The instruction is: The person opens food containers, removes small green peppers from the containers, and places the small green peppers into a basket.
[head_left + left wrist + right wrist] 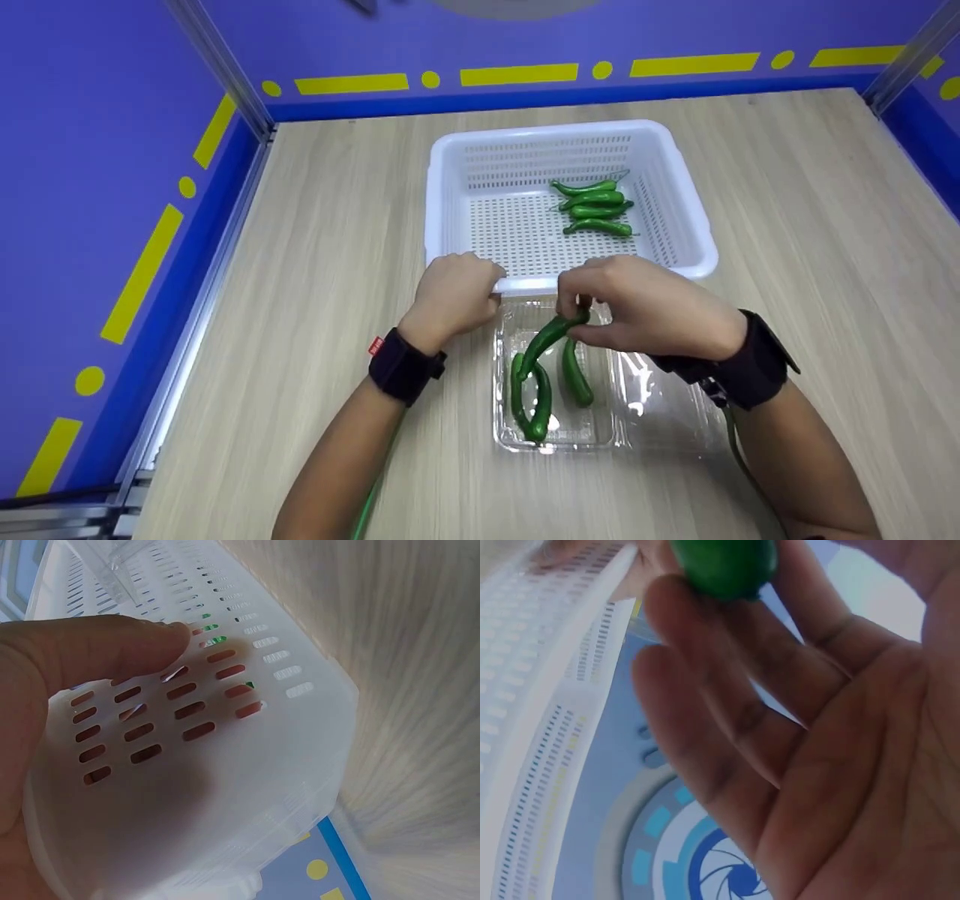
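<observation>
My left hand (456, 294) grips the near rim of a white slotted basket (696, 217), left of its middle. In the left wrist view the thumb (142, 645) lies against the basket's outer wall, and fingers show through the slots. My right hand (649, 309) pinches one end of a green chili pepper (547, 339) between thumb and fingertips, above a clear plastic box (555, 448). The pepper's other end hangs low over the peppers (538, 424) on the box's left side; I cannot tell whether they touch. Another pepper (577, 379) lies at the box's right.
Several green chili peppers (598, 199) lie side by side in the basket's right half. The box's clear lid (660, 420) lies folded out to the right, partly under my right forearm. Blue panels (510, 45) with yellow marks border the wooden table (337, 225) behind and at both sides.
</observation>
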Motion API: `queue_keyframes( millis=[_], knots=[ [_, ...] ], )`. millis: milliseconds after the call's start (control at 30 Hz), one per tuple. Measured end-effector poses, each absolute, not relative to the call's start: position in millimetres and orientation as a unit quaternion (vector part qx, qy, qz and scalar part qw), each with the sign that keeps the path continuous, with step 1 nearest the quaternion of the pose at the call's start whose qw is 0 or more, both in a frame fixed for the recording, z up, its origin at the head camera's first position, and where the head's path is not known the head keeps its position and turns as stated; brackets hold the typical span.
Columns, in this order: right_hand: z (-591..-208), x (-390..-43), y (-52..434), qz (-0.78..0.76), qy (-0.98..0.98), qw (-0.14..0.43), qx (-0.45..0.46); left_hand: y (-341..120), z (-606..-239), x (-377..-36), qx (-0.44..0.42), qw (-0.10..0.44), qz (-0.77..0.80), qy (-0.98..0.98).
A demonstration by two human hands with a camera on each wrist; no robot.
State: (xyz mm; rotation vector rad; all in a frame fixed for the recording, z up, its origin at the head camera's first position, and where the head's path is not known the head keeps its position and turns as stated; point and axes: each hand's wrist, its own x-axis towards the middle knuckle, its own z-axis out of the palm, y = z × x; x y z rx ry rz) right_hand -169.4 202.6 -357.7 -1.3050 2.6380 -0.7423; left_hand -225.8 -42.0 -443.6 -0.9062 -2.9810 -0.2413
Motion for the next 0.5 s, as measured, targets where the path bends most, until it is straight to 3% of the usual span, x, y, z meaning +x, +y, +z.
queue_keyframes(
  millis=[500],
  knots=[
    [-359.8,-170.0,201.5,-0.246,0.872,0.055,-0.42,-42.3,-443.4,-225.8,-0.292,0.005,-0.075,-0.954]
  ],
)
